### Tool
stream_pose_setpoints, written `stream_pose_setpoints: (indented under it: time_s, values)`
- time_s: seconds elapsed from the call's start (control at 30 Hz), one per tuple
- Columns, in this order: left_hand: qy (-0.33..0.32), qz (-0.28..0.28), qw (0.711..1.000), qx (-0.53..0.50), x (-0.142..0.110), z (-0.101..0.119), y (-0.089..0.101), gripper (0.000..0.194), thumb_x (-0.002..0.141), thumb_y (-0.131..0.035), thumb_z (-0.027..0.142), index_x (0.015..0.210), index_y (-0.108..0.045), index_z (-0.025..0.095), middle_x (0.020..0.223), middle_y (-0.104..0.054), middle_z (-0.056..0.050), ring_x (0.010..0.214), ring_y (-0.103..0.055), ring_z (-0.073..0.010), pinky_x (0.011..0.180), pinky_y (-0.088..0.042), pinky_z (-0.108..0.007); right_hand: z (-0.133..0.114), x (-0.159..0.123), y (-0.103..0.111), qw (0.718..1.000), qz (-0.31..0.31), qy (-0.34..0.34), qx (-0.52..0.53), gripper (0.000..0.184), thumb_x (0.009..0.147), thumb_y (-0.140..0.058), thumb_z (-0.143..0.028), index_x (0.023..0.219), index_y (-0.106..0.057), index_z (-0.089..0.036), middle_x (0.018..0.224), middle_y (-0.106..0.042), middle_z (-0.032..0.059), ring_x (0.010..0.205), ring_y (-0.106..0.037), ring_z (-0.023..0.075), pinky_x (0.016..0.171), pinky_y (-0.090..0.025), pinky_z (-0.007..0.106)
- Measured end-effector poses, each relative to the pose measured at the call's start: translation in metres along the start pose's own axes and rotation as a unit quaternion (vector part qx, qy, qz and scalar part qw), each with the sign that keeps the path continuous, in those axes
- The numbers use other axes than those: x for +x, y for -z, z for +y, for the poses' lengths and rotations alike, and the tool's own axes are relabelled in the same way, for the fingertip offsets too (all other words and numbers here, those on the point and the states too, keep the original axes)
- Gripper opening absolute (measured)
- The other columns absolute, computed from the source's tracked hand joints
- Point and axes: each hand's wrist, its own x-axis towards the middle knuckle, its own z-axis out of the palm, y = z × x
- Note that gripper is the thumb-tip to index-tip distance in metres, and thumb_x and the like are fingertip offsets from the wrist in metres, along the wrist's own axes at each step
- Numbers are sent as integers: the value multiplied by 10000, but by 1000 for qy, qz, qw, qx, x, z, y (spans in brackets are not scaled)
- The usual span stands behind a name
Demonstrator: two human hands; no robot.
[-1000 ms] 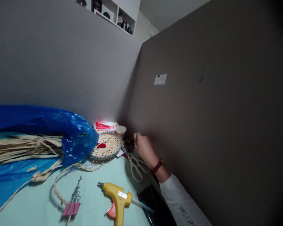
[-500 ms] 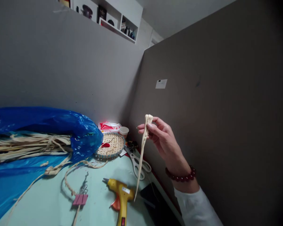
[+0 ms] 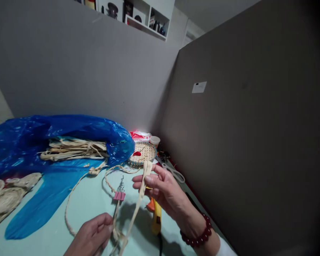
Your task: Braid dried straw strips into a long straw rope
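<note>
My right hand (image 3: 166,192), with a dark red bead bracelet (image 3: 198,236) at the wrist, pinches a pale raffia strip (image 3: 140,199) between thumb and fingers. The strip hangs down to the left toward the table's near edge. Low in the view, my left hand (image 3: 92,233) is closed at a raffia cord (image 3: 116,211), its fingertips partly hidden. That cord runs down from a pink binder clip (image 3: 119,196) and ends in loose strands near the bottom edge. A yellow glue gun (image 3: 156,218) with an orange trigger lies partly behind my right hand.
A blue plastic bag (image 3: 96,124) holds a raffia bundle (image 3: 77,149). Behind the hands are a woven tray (image 3: 146,153), a paper cup (image 3: 155,141), a red and white packet (image 3: 140,136) and scissors (image 3: 177,175). Woven pieces (image 3: 8,202) lie at left. Grey partitions (image 3: 229,124) enclose the table.
My right hand has come down and left with the raffia strip, toward the table. My left hand has entered at the bottom, by the clipped cord. The view has shifted left.
</note>
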Motion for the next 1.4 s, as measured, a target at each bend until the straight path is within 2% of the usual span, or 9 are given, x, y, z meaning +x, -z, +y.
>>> stream_pose_setpoints:
  time_s: [0.1,0.3,0.5,0.63,0.77,1.0,1.13,1.27,1.4]
  values:
    - [-27,-1,999,-17,0,-1,0,439,649,-695,594,598,-508,200,486,-268,92,450,-162,-59,419,-76,-189,13,-2,-7,1000,-17,-22,-11,229,789,-709,-296,907,-603,-131,905,-694,97,809,-676,170,714,-511,264]
    - [17,12,1000,-3,-16,24,-8,324,723,-674,502,735,-597,188,432,-273,123,370,-67,-17,368,-9,-180,42,-3,-10,997,-7,-56,-59,230,734,-750,-331,787,-654,-129,729,-601,1,641,-535,88,637,-431,201]
    - [36,-21,999,-11,-20,33,-8,315,750,-636,481,718,-539,183,465,-256,138,365,-85,-9,363,-26,-192,67,-6,-5,980,-16,-90,-174,287,738,-730,-403,750,-642,-130,629,-541,-19,583,-459,93,576,-354,216]
    - [37,-35,999,-10,-21,33,-6,331,767,-622,490,730,-484,191,500,-385,117,390,-131,-16,374,-43,-191,80,-8,-4,968,-19,-78,-238,274,796,-674,-410,738,-633,-146,639,-492,-27,604,-404,97,566,-316,218]
    - [11,-44,999,22,-24,37,-7,355,791,-603,502,718,-498,171,578,-496,66,393,-179,-11,383,-65,-199,85,-11,-6,957,-18,-50,-284,214,861,-602,-366,771,-619,-172,654,-488,-32,616,-404,100,557,-301,215]
    - [22,-53,996,74,-22,38,-4,309,770,-630,452,783,-565,151,541,-416,87,402,-196,-28,385,-103,-197,84,-13,-5,952,-16,-71,-298,69,859,-561,-234,884,-598,-182,659,-544,-29,618,-486,113,583,-353,218]
    - [19,-42,997,57,-23,38,-5,271,763,-637,419,771,-521,174,528,-350,105,432,-185,-42,397,-115,-187,80,-12,-5,950,-17,-85,-299,23,810,-567,-170,827,-579,-159,683,-518,-26,630,-456,106,581,-346,216]
    - [9,-34,997,67,-22,36,-4,268,754,-651,415,753,-539,172,516,-325,109,429,-172,-43,387,-113,-181,80,-12,-8,957,-11,-128,-260,98,745,-621,-163,822,-565,-140,692,-495,-29,622,-431,98,570,-340,212]
    - [8,-46,995,83,-19,34,-3,324,731,-668,477,752,-596,162,463,-339,108,395,-217,-47,369,-149,-178,84,-14,-8,952,-5,-128,-279,92,746,-621,-182,808,-566,-142,685,-512,-26,622,-440,99,576,-349,214]
